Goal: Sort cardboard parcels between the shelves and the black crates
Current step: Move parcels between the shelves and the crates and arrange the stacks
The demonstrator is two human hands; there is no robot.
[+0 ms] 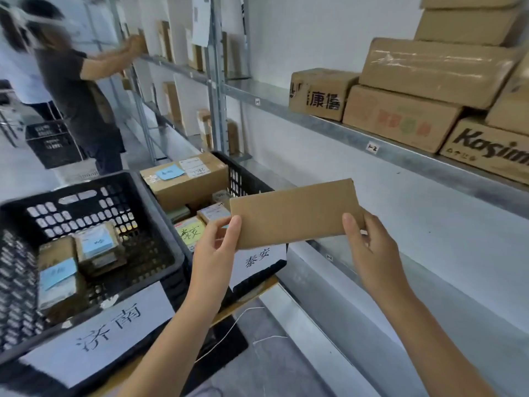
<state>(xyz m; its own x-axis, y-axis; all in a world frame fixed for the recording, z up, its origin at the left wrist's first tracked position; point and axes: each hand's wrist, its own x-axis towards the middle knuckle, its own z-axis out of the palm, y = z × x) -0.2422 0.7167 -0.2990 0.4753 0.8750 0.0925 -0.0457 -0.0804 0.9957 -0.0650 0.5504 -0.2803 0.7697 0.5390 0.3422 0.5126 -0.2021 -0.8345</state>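
I see both hands pinching a flat cardboard parcel (294, 213): left hand (213, 250), right hand (372, 247), black crates (160, 265) just left.

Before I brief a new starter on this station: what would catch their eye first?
A flat brown parcel held up centre frame, the left hand pinching one end, the right hand the other. Lower left, two black crates with paper signs hold small parcels; upper right, cartons sit stacked on the metal shelf.
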